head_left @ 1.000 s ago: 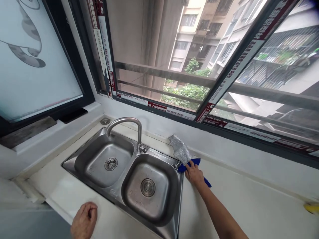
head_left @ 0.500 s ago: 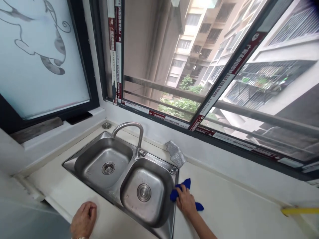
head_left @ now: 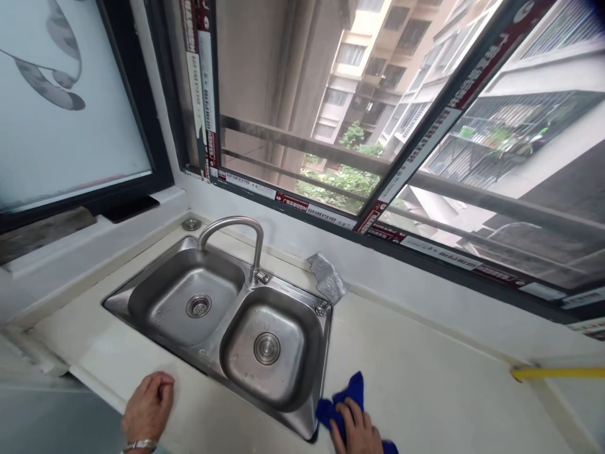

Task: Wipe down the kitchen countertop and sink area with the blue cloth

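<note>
A wide window (head_left: 378, 126) is filling the upper half of the frame, looking out on apartment blocks and a patch of green, with a frosted pane (head_left: 61, 107) sitting in the upper left. Below it a pale worktop (head_left: 435, 378) is running across the lower half, and a stainless double sink (head_left: 227, 321) is sitting in it at lower centre, its curved tap (head_left: 241, 233) arching over the divider. A crumpled silvery scouring cloth (head_left: 326, 277) is lying at the sink's back right corner, against the wall. A yellow strip (head_left: 553, 373) is showing at the right edge; what it belongs to cannot be told.

The right hand (head_left: 357, 435) is pressing flat, fingers spread, on a blue cloth (head_left: 343, 400) at the bottom centre of the frame, just beside the sink's front right corner. A second ago that cloth was up at the back right corner, touching the scouring cloth; half a second ago it was midway along the sink's right rim. So the hand has been drawing the cloth toward the bottom of the frame along the worktop beside the sink, and that strip now looks covered end to end.

The left hand (head_left: 146, 410) is resting loosely curled on the worktop edge at lower left, holding nothing, much as it was before.
</note>
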Action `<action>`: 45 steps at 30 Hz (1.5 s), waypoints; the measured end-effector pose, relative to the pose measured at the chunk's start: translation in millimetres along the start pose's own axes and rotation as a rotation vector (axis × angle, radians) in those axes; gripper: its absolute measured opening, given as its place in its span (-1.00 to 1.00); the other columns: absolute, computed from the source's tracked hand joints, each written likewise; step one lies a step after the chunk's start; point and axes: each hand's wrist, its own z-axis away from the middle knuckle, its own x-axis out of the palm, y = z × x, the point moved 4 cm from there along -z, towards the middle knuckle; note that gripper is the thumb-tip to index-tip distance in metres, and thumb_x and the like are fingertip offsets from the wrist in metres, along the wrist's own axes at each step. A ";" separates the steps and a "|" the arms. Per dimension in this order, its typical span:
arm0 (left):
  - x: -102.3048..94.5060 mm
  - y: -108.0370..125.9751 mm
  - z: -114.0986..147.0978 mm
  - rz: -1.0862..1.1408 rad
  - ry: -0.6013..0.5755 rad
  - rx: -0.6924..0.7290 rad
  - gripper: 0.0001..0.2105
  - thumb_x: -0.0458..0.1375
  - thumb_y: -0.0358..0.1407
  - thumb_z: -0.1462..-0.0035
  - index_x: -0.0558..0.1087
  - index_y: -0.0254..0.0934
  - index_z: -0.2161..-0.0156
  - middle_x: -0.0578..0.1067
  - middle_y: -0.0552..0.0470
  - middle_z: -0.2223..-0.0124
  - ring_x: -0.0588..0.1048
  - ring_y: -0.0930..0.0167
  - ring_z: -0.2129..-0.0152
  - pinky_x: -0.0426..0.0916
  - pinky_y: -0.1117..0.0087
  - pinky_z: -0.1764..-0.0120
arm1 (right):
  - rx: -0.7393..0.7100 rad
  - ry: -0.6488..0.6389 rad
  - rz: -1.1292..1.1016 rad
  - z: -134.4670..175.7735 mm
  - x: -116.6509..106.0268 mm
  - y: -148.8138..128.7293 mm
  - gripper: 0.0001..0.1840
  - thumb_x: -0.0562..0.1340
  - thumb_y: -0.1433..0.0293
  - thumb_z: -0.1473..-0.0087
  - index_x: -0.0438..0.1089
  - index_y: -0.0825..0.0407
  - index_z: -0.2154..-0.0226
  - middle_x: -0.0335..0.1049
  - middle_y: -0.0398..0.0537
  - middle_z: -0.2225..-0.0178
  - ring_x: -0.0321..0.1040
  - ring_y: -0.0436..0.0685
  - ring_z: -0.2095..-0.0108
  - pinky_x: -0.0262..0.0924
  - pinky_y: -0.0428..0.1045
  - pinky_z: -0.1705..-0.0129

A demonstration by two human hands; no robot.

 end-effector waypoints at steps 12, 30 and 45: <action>-1.3 0.6 -1.7 -0.067 -0.043 -0.027 -0.74 -0.02 -0.16 -0.05 0.49 -0.17 0.40 0.53 -0.02 0.25 0.52 0.34 0.35 0.41 0.32 0.19 | 0.323 0.073 0.140 -224.6 -37.6 43.7 -0.53 -0.06 0.20 -0.32 0.32 0.00 -0.13 0.23 0.20 -0.12 0.22 0.32 0.02 0.21 0.17 0.13; -8.0 17.2 0.1 -0.051 -0.034 -0.064 -0.77 0.00 -0.22 -0.08 0.50 -0.19 0.40 0.53 -0.01 0.26 0.47 0.36 0.36 0.32 0.35 0.27 | 0.124 -0.015 0.139 -194.9 -29.2 23.2 -0.46 -0.09 0.22 -0.32 0.16 -0.18 -0.29 0.01 -0.23 -0.37 0.05 0.33 -0.20 0.02 0.19 -0.18; 6.3 1.7 2.8 -0.024 -0.034 -0.040 -0.75 -0.01 -0.25 -0.14 0.52 -0.22 0.37 0.51 -0.04 0.20 0.45 0.34 0.33 0.29 0.32 0.24 | -0.376 -0.128 -0.081 99.3 -14.7 67.3 -0.47 0.11 0.32 -0.15 0.33 -0.46 -0.13 0.32 -0.34 -0.18 0.29 0.26 -0.16 0.14 0.31 -0.22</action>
